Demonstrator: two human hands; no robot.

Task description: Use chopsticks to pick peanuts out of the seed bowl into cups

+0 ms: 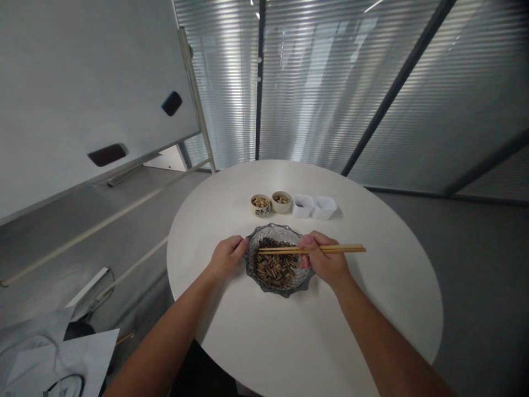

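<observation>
A scalloped glass bowl [264, 285] stands in front of me with many dark striped seeds [275, 271] in it, apparently sunflower seeds. My left hand [228, 256] grips the bowl's left rim between thumb and fingers. A pair of wooden chopsticks [347, 248] is held in my right hand [326, 258], at the right side of the bowl. Their tips point left and lie over the seeds near the bowl's left inner wall. Whether a seed is pinched between the tips is too small to tell.
Behind the bowl stand two small round cups, a lettered cup [260, 211] and a plain cup [281, 208], both holding pale nut-like pieces. Beside them are two white plastic cups [303, 212], the left with something dark inside. All rest on a round white table [264, 342]. A whiteboard [82, 82] stands left.
</observation>
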